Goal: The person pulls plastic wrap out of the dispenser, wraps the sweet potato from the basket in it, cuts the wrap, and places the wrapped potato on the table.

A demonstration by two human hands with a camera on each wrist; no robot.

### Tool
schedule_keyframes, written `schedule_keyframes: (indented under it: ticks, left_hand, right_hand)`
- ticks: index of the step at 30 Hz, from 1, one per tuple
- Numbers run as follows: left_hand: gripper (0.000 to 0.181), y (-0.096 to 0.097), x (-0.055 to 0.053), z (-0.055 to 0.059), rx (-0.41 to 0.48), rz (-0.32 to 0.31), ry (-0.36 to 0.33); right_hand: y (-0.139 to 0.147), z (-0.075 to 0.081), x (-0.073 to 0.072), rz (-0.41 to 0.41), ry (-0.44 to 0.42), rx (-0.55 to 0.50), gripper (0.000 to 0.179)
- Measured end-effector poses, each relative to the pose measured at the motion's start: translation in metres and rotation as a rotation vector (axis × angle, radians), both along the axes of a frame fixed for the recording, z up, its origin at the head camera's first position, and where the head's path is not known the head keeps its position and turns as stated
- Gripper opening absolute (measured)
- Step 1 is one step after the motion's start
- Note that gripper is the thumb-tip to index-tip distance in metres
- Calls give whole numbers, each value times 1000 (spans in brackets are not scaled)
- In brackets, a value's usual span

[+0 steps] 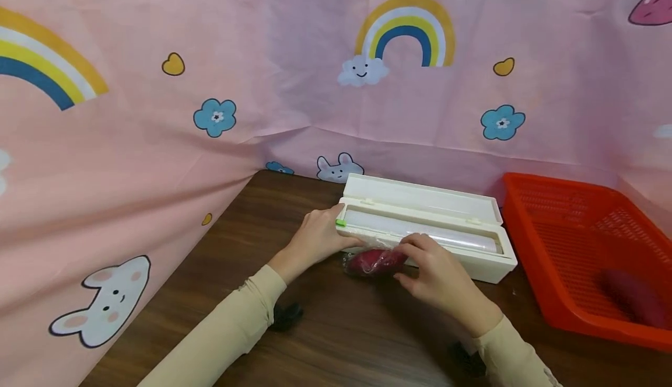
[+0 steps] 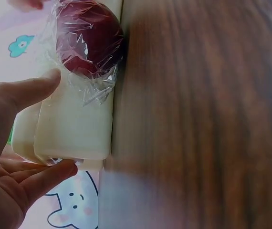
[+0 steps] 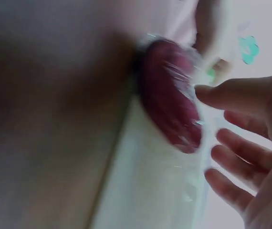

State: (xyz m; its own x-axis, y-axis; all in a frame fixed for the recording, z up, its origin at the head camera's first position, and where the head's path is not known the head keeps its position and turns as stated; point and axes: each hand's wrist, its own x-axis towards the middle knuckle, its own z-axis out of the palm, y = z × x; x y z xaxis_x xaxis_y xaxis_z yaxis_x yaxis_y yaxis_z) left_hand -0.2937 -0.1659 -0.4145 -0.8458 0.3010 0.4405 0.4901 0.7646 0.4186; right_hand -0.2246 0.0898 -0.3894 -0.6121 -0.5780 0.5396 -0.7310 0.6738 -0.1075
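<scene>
Nearest the head camera, a person's beige sleeves [image 1: 215, 334] reach over a dark wood-grain surface [image 1: 325, 346], walled in by pink cloth [image 1: 299, 37] with a cartoon print. Toward the back sits a long white box [image 1: 485, 270], its lid [image 1: 422, 200] raised, a pale film roll [image 1: 420, 230] lying inside and a green piece [image 1: 340, 222] at its left end. To the right stands a red basket [image 1: 535, 264] holding a dark red item [image 1: 632, 296], too blurred to name. Just in front of the box is an oblong red thing [image 1: 370, 262] in clear film [image 1: 375, 240], between the left grip [image 1: 317, 236] and the right grip [image 1: 438, 270]. From the left wrist, the left grip clasps the box's end, thumb along the front, fingers bent round; crinkled film covers the oblong red thing beside it. From the right wrist, blurred, the right grip is released, fingers spread, thumb tip close to the wrapping; whether it touches, I cannot tell
</scene>
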Motion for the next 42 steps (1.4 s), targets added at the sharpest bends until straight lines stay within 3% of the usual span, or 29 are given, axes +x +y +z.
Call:
schedule_keyframes:
  ticks: [3,11,18,21,25,31,37,42]
  left_hand:
    - [77,-2,0,-2,2,6,-7]
    - [68,0,3,1,13,-17,29]
    - [60,2,12,15,-108,71,67]
    - [59,3,16,22,-145,75,84]
    - [45,4,23,28,-154,-11,106]
    - [17,8,30,31,-155,-138,136]
    - [3,15,36,35,-103,-264,24]
    - [6,19,40,38,-72,-291,-56]
  right_hand:
    - [0,-14,-1,12,93,65,52]
    - [-9,-25,-13,-4,157,120,59]
    - [-14,-26,-15,-1,191,132,40]
    - [-15,-27,-15,4,184,144,39]
    - [-16,-29,-13,15,161,150,45]
    - [-18,-31,-12,38,121,102,32]
    - [-19,-31,-13,124,116,31,26]
    - [-20,-30,-11,171,40,9,36]
